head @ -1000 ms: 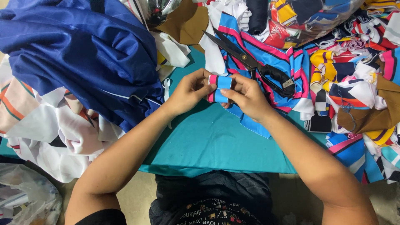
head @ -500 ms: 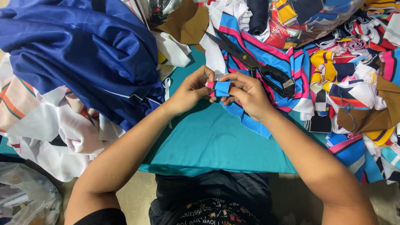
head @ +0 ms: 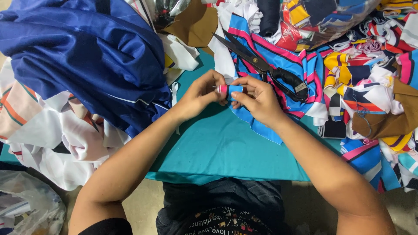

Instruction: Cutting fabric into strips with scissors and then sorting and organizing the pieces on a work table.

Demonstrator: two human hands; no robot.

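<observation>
I pinch a small rolled strip of cloth (head: 230, 90) between both sets of fingertips, my left hand (head: 199, 96) closed on its pink end and my right hand (head: 257, 99) wrapped round its blue end. A second ago the strip was a looser, flatter fold with more pink showing; now it is a tighter little roll, and my hands have drawn closer together. Its long axis runs left to right, the pink end pointing left. It sits just above the teal tabletop (head: 217, 148), near the middle of the scene. Just beyond my right hand lie black scissors (head: 265, 69) on a striped blue and pink cloth (head: 300, 65), blades pointing far left. A heap of dark blue fabric (head: 87, 56) fills the far left.
</observation>
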